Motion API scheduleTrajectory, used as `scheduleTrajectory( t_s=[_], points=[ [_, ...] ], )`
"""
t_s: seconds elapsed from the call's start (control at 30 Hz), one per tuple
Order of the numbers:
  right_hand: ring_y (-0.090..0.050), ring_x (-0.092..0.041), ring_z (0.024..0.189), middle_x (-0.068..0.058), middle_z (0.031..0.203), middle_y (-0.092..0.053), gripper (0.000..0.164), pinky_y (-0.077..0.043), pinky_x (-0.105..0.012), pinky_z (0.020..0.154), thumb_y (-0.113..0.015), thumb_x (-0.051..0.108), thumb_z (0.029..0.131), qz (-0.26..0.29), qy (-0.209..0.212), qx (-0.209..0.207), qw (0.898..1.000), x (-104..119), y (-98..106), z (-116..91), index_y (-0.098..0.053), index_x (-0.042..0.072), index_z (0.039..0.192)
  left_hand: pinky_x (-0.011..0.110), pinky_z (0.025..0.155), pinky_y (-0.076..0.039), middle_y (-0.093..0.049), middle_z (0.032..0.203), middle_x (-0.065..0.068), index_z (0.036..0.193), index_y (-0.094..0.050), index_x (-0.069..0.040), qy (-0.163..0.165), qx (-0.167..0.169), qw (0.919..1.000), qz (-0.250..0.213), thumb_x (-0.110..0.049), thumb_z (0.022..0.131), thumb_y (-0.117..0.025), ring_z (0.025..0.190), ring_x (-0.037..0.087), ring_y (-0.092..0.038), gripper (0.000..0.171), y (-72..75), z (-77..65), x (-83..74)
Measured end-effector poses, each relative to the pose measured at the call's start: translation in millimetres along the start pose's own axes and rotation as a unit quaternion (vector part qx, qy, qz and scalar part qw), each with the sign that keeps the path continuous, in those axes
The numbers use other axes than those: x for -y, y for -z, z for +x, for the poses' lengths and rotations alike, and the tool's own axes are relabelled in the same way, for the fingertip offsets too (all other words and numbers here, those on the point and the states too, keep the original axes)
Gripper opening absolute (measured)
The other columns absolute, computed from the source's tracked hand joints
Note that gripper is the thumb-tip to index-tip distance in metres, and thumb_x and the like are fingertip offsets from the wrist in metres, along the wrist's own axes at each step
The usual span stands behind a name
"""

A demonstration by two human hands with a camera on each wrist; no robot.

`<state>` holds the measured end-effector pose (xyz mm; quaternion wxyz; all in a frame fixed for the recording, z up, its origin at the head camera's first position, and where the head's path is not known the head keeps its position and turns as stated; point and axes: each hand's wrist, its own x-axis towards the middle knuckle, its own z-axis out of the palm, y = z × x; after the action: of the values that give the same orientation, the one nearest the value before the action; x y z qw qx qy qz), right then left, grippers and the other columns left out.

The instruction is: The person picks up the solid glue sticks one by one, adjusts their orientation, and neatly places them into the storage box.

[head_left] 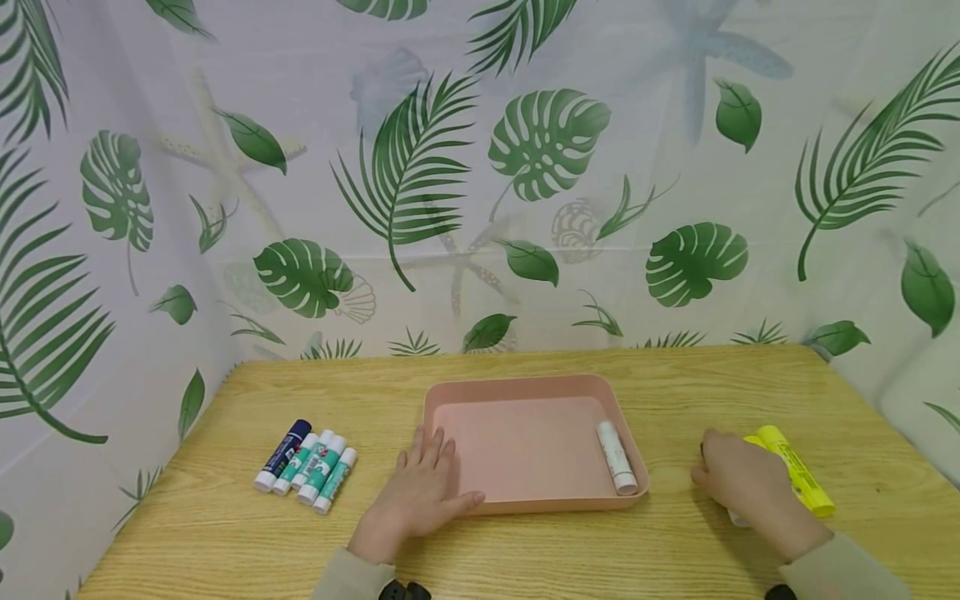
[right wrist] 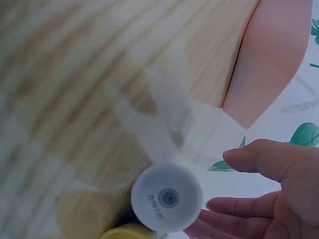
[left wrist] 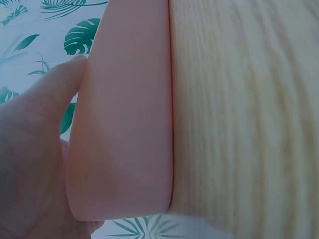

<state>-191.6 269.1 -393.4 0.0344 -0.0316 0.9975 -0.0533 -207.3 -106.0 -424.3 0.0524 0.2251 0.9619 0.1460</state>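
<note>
A pink tray [head_left: 525,446] lies mid-table with one white glue stick [head_left: 617,458] along its right side. My left hand [head_left: 420,492] rests on the tray's near left corner, fingers spread over the rim; in the left wrist view its thumb [left wrist: 60,84] lies at the edge of the wall. At the right, my right hand [head_left: 750,483] reaches over a white glue stick [right wrist: 167,198] beside yellow glue sticks [head_left: 798,471]. From the right wrist view, the thumb stands apart from the white stick, and the fingers [right wrist: 239,206] are close behind its round end.
Left of the tray lie a dark blue glue stick [head_left: 283,455] and several white-and-teal glue sticks [head_left: 324,468], side by side. The wooden table [head_left: 225,550] backs onto a leaf-patterned cloth [head_left: 465,275].
</note>
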Motion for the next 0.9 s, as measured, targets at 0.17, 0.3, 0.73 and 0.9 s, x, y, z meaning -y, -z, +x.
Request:
scheduleTrajectory(
  t_s=[0.17, 0.3, 0.73, 0.9],
  points=[
    [-0.044, -0.016, 0.047, -0.005, 0.058, -0.047, 0.019, -0.036, -0.032, 0.04, -0.059, 0.014, 0.081, -0.004, -0.005, 0.005, 1.0, -0.7, -0.1, 0.2, -0.05, -0.002, 0.077, 0.057, 0.098, -0.014, -0.013, 0.144, 0.02, 0.137, -0.025, 0.005, 0.001, 0.001, 1.0, 0.002, -0.06, 0.084, -0.038, 0.13, 0.038, 0.002, 0.085, -1.3, 0.2, 1.0],
    [-0.045, -0.017, 0.047, -0.006, 0.057, -0.046, 0.018, -0.036, -0.032, 0.04, -0.057, 0.012, 0.082, 0.0, -0.008, 0.012, 1.0, -0.6, -0.1, 0.7, -0.049, -0.003, 0.077, 0.056, 0.098, -0.014, -0.012, 0.144, 0.02, 0.137, -0.024, 0.005, 0.0, -0.001, 1.0, 0.001, -0.06, 0.084, -0.038, 0.13, 0.038, 0.002, 0.085, -1.7, 0.2, 1.2],
    [-0.048, -0.018, 0.05, -0.009, 0.062, -0.05, 0.026, -0.039, -0.033, 0.042, -0.06, 0.011, 0.08, 0.008, -0.012, 0.039, 0.999, 3.7, -4.9, 9.3, -0.049, -0.011, 0.087, 0.056, 0.099, -0.013, -0.012, 0.144, 0.019, 0.138, -0.023, 0.004, 0.003, 0.001, 1.0, -0.005, -0.061, 0.084, -0.038, 0.13, 0.037, 0.002, 0.085, -0.1, 0.1, 0.4],
    [-0.047, -0.018, 0.049, -0.008, 0.06, -0.048, 0.022, -0.039, -0.032, 0.042, -0.06, 0.011, 0.079, 0.011, -0.012, 0.045, 0.999, 6.2, -5.9, 10.1, -0.049, -0.008, 0.083, 0.056, 0.098, -0.013, -0.013, 0.144, 0.019, 0.137, -0.023, 0.004, 0.002, -0.002, 1.0, -0.004, -0.061, 0.084, -0.038, 0.13, 0.037, 0.002, 0.085, 0.1, -0.7, 0.3]
  ],
)
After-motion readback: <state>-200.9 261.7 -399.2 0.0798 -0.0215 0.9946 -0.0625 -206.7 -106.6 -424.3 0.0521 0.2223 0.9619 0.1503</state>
